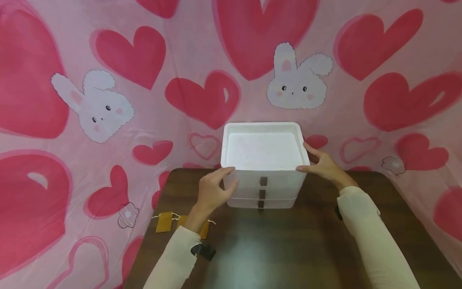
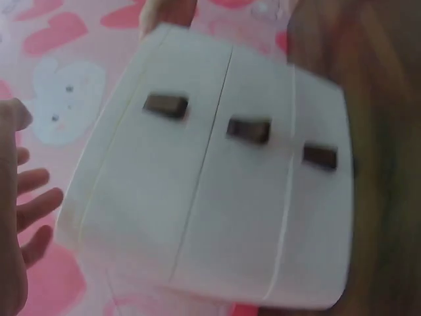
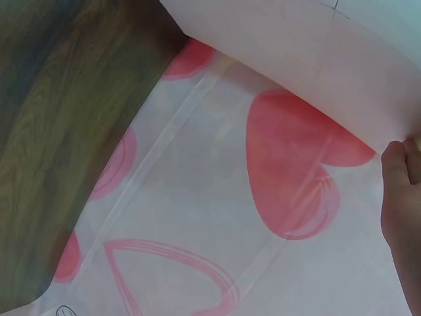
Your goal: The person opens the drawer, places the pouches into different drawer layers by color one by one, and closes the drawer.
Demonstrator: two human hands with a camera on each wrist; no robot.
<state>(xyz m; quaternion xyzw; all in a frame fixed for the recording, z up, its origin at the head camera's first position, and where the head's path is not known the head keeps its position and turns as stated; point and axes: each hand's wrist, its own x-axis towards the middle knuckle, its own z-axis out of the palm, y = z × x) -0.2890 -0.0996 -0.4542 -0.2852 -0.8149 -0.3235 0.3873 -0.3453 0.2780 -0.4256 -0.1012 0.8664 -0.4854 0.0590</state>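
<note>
A white box of stacked drawers [image 1: 265,184] with a shallow rimmed top stands toward the back of the dark wooden table [image 1: 274,249]. Its front carries three small brown tabs, plain to see in the left wrist view, where the drawer fronts [image 2: 223,197] fill the middle. My left hand [image 1: 213,188] is at the front left corner of the top, its fingers spread and not curled round anything. At the right side of the rim is my right hand [image 1: 325,165], its thumb and index finger extended and touching the edge; its other fingers are partly hidden.
Small mustard-yellow drawstring pouches [image 1: 164,222] lie on the table's left side, partly behind the left forearm. A pink cloth [image 1: 187,52] with hearts and rabbits hangs behind and around the table. Dark bands [image 1: 203,252] sit on both wrists.
</note>
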